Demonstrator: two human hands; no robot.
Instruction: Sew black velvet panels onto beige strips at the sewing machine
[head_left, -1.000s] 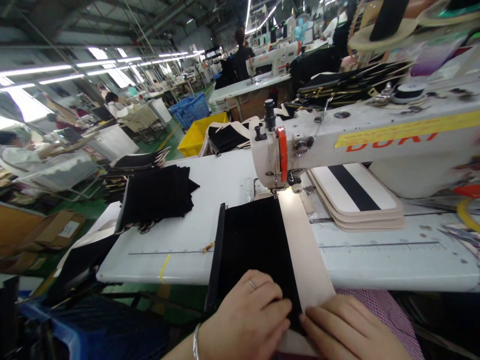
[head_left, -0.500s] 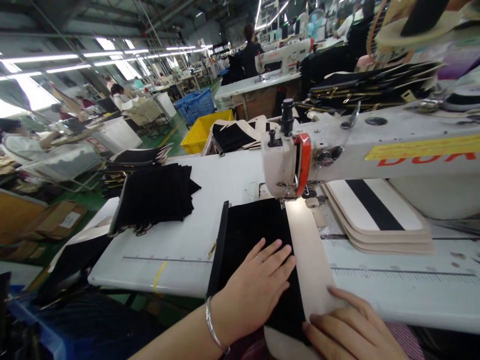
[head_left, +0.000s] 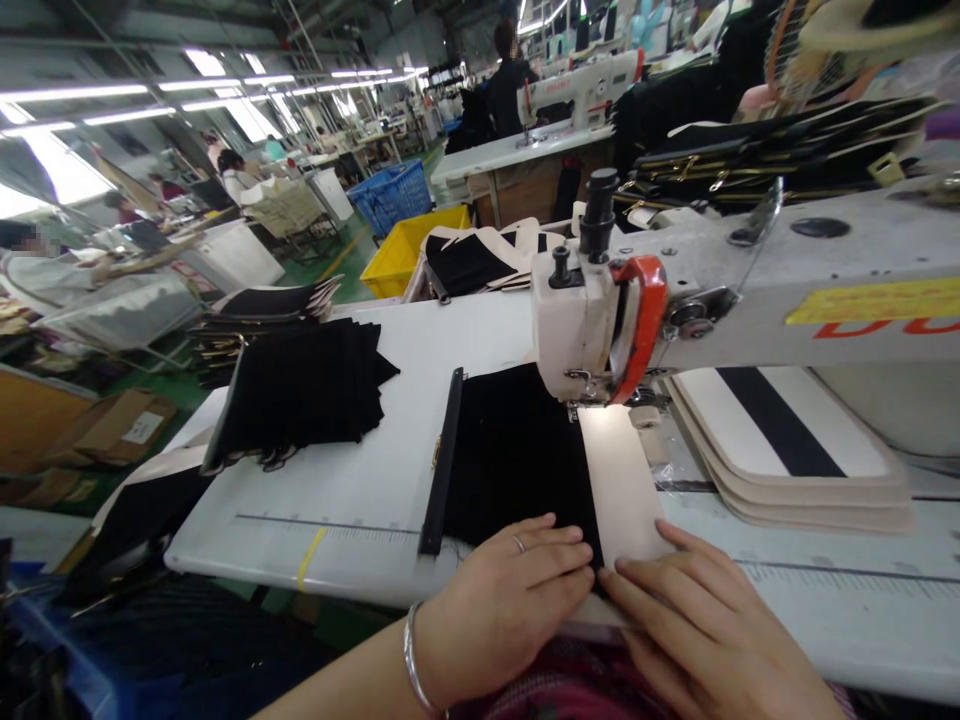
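Observation:
A black fabric panel (head_left: 517, 450) lies flat on the sewing table, overlapping a cream-coloured piece (head_left: 619, 480) along its right edge. Their far end sits under the head of a white sewing machine (head_left: 574, 330), where a small lamp lights the cream surface. My left hand (head_left: 517, 590) rests on the near end of the black panel, fingers stretched out flat. My right hand (head_left: 697, 610) lies on the near end of the cream piece, fingers extended, fingertips at the seam between the two. A dark strip with a zip (head_left: 442, 460) borders the panel's left side.
Left on the table is a stack of black panels (head_left: 300, 390). Right of the machine head lie stacked cream pieces with a black stripe (head_left: 780, 420). Beyond the table stand a yellow crate (head_left: 409, 250) and a blue basket (head_left: 390, 197). Black zipped pieces (head_left: 780, 160) are piled behind the machine arm.
The black panel and cream piece have moved away from me, further under the machine head. My left hand now sits at the panel's near end; my right hand has moved slightly forward.

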